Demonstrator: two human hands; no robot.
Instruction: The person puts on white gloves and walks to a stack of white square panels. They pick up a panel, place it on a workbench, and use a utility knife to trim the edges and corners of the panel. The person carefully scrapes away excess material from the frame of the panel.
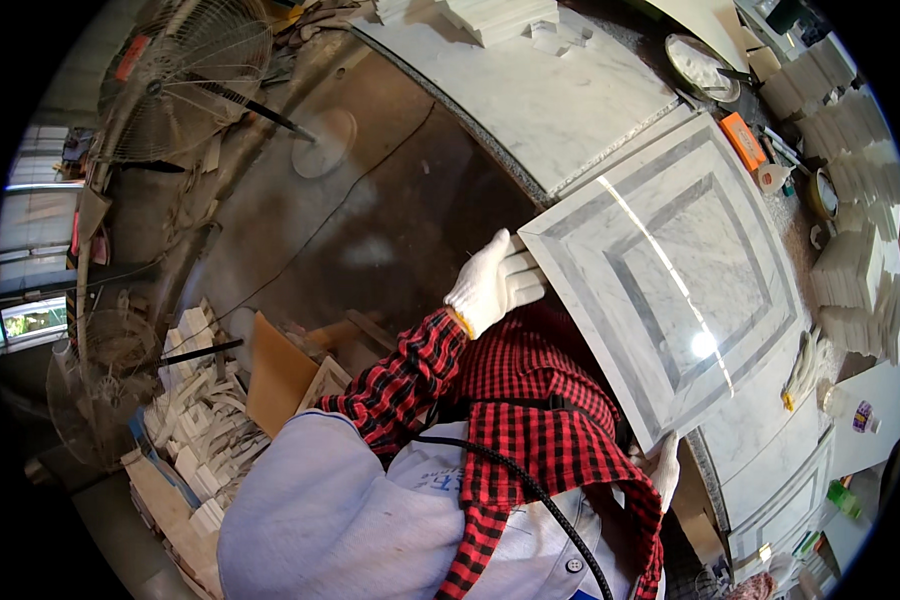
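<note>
A square marble panel [670,290], white with grey inlaid frames one inside another, lies in front of me and overhangs the table's near edge. My left hand [495,285], in a white knit glove, holds its left edge close to the corner; the fingers reach straight to the rim and their tips are partly hidden. At the panel's near right corner is my right hand [667,468], gloved too, mostly covered by the panel and my plaid sleeve. It appears to grip that corner from beneath. A bright reflection crosses the polished face.
White marble slabs [560,100] cover the worktable. Along the far side stand stacks of pale tiles [855,270], an orange box [742,140] and a bowl of white paste [703,68]. A loose glove [802,370] lies beyond the panel. Left are a floor fan [185,80] and stone offcuts [205,400].
</note>
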